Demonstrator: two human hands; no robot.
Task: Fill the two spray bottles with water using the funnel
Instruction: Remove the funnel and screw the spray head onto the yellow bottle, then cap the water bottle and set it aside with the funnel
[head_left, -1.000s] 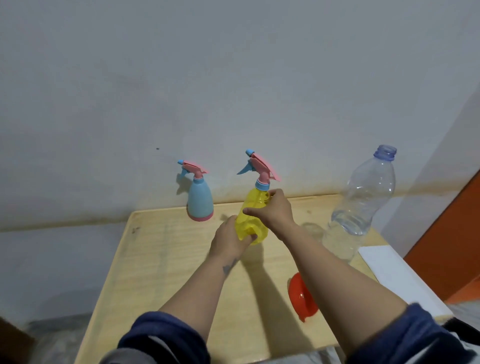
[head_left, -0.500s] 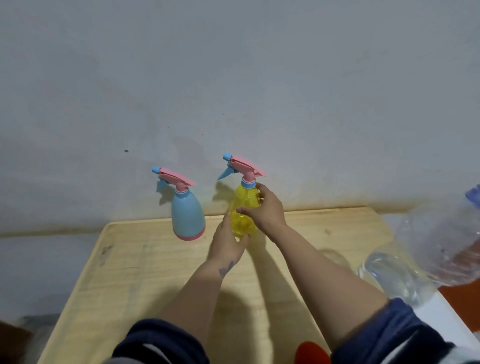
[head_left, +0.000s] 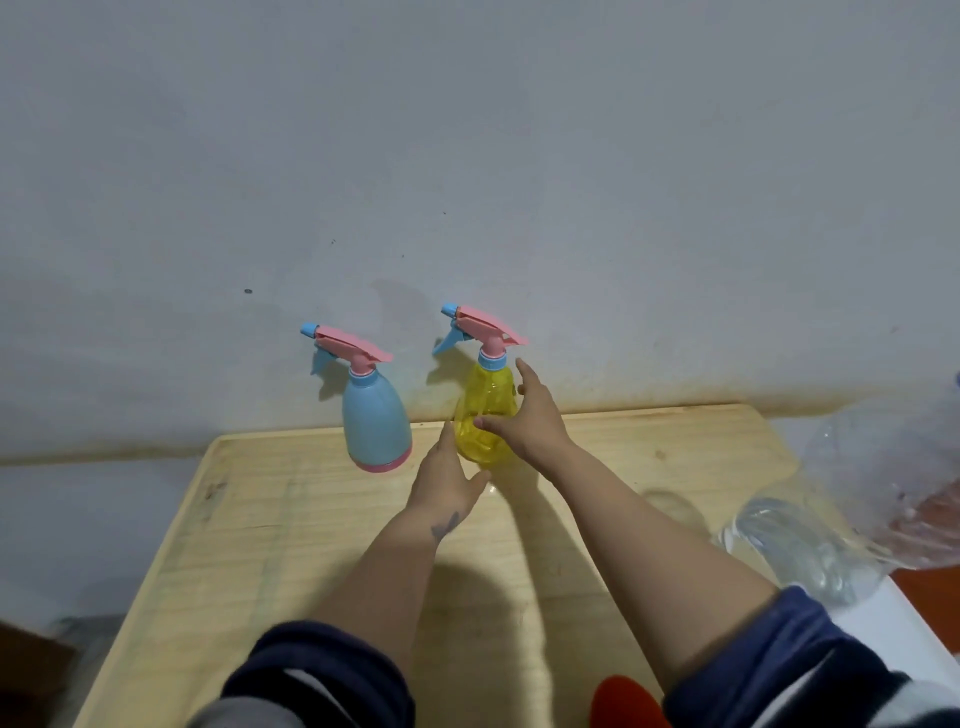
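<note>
The yellow spray bottle (head_left: 483, 415) stands upright at the back of the wooden table (head_left: 270, 545), just right of the pale blue spray bottle (head_left: 375, 421). Both carry pink trigger heads. My right hand (head_left: 527, 423) is at the yellow bottle's right side with its fingers spread, thumb across the front. My left hand (head_left: 447, 480) hovers at the bottle's lower left, fingers apart and holding nothing. A bit of the red funnel (head_left: 623, 701) shows at the bottom edge, partly hidden behind my right sleeve.
A large clear plastic water bottle (head_left: 836, 525), blurred, sits at the table's right edge with water in its lower part. A grey wall rises directly behind the spray bottles. A white surface (head_left: 904, 629) and something orange lie to the right.
The yellow bottle went from the table's middle to the back, beside the blue one. Both hands have loosened from it and their fingers have spread. The view has tilted, pushing the funnel to the bottom edge.
</note>
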